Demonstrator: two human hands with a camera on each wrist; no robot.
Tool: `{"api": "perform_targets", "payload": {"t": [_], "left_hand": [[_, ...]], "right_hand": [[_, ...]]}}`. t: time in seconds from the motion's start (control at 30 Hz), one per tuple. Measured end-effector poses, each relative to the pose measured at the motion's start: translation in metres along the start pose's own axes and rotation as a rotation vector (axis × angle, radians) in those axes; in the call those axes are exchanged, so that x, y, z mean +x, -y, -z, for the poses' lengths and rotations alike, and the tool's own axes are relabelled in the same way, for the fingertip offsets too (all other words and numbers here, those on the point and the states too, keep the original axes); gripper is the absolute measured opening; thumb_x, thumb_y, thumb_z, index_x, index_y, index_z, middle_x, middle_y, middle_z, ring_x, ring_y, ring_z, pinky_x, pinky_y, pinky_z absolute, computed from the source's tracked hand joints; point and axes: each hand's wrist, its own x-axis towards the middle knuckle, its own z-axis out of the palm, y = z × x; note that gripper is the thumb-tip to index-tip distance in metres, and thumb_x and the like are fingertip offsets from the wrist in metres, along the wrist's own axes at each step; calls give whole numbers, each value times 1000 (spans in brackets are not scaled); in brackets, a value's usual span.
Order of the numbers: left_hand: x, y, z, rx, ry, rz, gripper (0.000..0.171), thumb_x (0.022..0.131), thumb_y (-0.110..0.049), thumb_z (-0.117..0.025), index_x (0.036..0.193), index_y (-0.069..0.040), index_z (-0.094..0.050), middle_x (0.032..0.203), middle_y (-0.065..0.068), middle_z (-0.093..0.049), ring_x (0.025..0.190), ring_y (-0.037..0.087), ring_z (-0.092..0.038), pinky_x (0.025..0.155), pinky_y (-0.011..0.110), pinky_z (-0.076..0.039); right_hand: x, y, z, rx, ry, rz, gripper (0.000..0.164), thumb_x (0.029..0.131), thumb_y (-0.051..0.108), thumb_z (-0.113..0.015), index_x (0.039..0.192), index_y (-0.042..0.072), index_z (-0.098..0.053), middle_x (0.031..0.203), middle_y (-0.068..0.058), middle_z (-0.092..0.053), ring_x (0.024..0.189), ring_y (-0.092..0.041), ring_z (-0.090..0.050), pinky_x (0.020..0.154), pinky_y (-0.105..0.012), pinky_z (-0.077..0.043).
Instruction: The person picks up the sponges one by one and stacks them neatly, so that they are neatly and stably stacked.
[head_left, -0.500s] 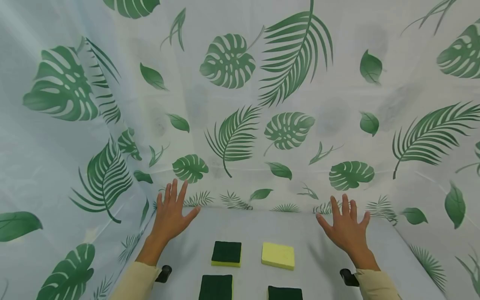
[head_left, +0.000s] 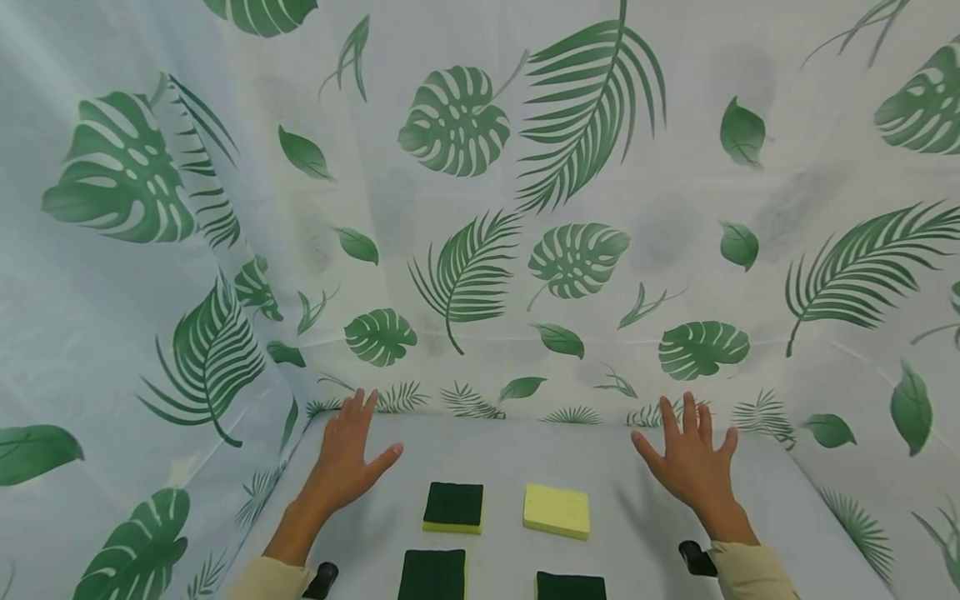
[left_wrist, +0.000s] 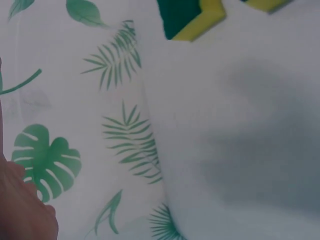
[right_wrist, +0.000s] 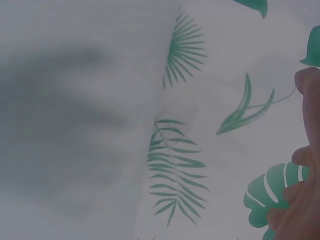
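My left hand (head_left: 347, 465) hovers above the left side of the white table, its fingers stretched out and thumb spread, holding nothing. On the other side my right hand (head_left: 692, 461) is raised in the same way, fingers apart and nothing in it. Between and below them lie several sponges: one with its dark green side up (head_left: 453, 505), a yellow sponge (head_left: 557, 511), and two more dark green-topped sponges, a left one (head_left: 432, 575) and a right one (head_left: 570, 587), cut off by the lower edge. Neither hand touches a sponge.
A white table (head_left: 502, 454) carries the sponges. A white curtain (head_left: 480, 375) printed with green leaves stands behind and along both sides. Dark wrist-worn devices show at the left cuff (head_left: 321, 581) and the right cuff (head_left: 697, 558).
My left hand has dropped lower and tilted slightly, its fingertips now nearer the table's far edge. The right hand has hardly moved, and the sponges lie as before.
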Motion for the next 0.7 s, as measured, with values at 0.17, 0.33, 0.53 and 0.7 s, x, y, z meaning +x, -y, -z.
{"api": "perform_targets", "payload": {"t": [0.17,0.33,0.53,0.7], "left_hand": [[-15,3,-10,-43,93,30,100,102,-59,-66,172,-7,-17,177,22,-12,161,48,-8,125,75,-6],[-28,6,-18,-81,152,51,102,101,-64,-64,173,-9,-17,178,19,-12,162,45,-7,126,73,-6],[-38,5,-27,-125,212,99,103,100,-68,-64,173,-14,-16,179,15,-11,163,42,-6,127,72,-7],[-50,6,-36,-210,197,107,101,99,-64,-67,174,-18,-17,178,14,-15,161,43,-17,124,75,-17]], "right_hand": [[-1,1,-3,13,16,-3,88,101,51,-67,157,-10,-38,165,-44,-18,150,-65,-15,111,-91,1],[-2,2,-4,25,32,-2,88,102,50,-67,157,-11,-37,164,-44,-17,149,-64,-15,110,-92,0],[-3,2,-7,29,16,4,87,101,48,-68,157,-12,-38,164,-44,-19,149,-64,-16,110,-92,-1],[-4,1,-7,32,27,-2,87,101,48,-68,157,-12,-38,164,-44,-19,149,-64,-15,110,-92,0]]}}
